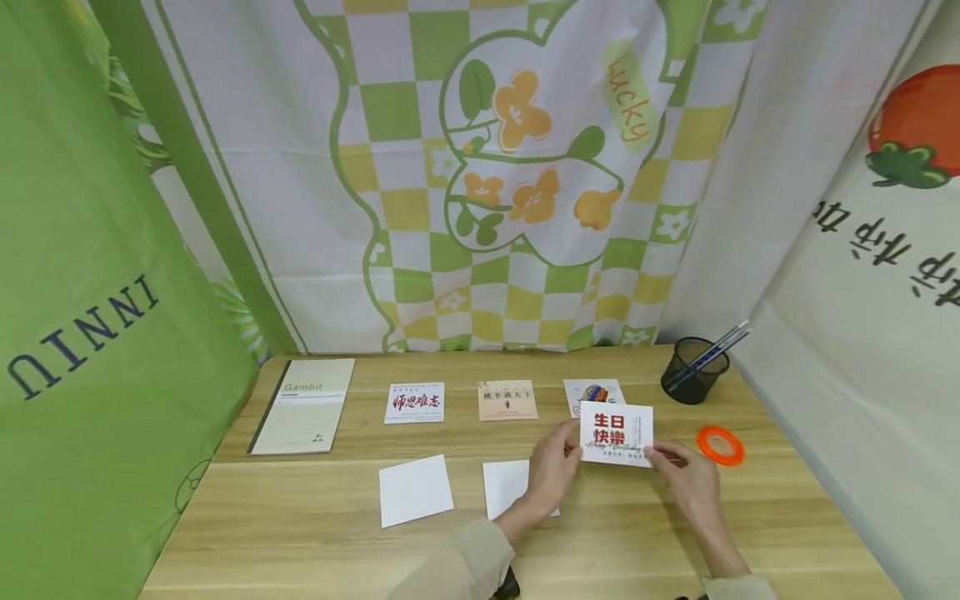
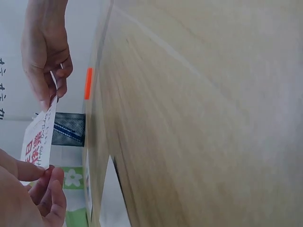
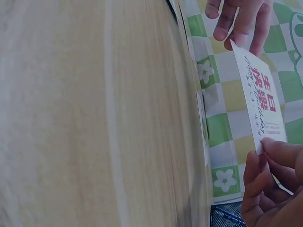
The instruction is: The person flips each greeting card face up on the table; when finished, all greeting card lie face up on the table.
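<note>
While left fingers [image 1: 559, 438] and right fingers [image 1: 675, 451] pinch a birthday card [image 1: 617, 432], orange ring [image 1: 705, 442] nearby

I face a checked, flowered curtain [image 1: 517, 192] behind a wood-grained tabletop [image 1: 300, 517], green cloth [image 1: 82, 217] on my left, white cloth [image 1: 862, 358] right.

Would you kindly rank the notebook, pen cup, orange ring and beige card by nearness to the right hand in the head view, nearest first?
1. Orange ring, just beyond the right hand, rightward
2. Pen cup, back right
3. Beige card, back middle
4. Notebook, far left
</note>
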{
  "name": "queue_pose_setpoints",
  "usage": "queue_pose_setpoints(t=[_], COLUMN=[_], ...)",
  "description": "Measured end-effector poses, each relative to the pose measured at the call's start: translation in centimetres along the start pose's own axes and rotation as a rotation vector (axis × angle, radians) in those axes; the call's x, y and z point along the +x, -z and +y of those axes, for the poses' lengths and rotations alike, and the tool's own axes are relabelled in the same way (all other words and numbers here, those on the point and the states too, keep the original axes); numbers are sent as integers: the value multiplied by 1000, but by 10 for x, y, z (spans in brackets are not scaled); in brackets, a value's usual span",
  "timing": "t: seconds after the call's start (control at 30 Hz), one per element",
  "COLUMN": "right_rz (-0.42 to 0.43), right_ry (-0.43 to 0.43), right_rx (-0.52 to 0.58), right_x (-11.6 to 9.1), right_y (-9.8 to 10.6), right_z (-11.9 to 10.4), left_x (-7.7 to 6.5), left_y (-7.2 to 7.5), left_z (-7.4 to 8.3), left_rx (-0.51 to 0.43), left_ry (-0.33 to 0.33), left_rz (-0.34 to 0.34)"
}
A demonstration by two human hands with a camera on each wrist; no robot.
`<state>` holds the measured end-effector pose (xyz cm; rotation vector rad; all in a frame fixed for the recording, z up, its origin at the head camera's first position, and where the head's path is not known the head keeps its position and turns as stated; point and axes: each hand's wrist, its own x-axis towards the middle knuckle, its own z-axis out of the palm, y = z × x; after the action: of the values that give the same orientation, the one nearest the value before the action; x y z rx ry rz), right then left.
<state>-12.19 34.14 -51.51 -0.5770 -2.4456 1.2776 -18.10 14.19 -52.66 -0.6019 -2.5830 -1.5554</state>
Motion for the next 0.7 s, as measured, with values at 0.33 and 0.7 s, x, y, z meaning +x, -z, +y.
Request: queue_pose_setpoints(t=[0.33,0.7], right_rz=[-5,-94], right_ry=[-24,21], right_rx=[-50,-113], right_x=[-1,2], right_y=[2,8], right_z=[1,12], left_x=[-5,-5], left_y=[-11,-22], left_z=[-2,0], left_rx=[-157,-210], left_ry=[170,224], left_rz=[-74,-114])
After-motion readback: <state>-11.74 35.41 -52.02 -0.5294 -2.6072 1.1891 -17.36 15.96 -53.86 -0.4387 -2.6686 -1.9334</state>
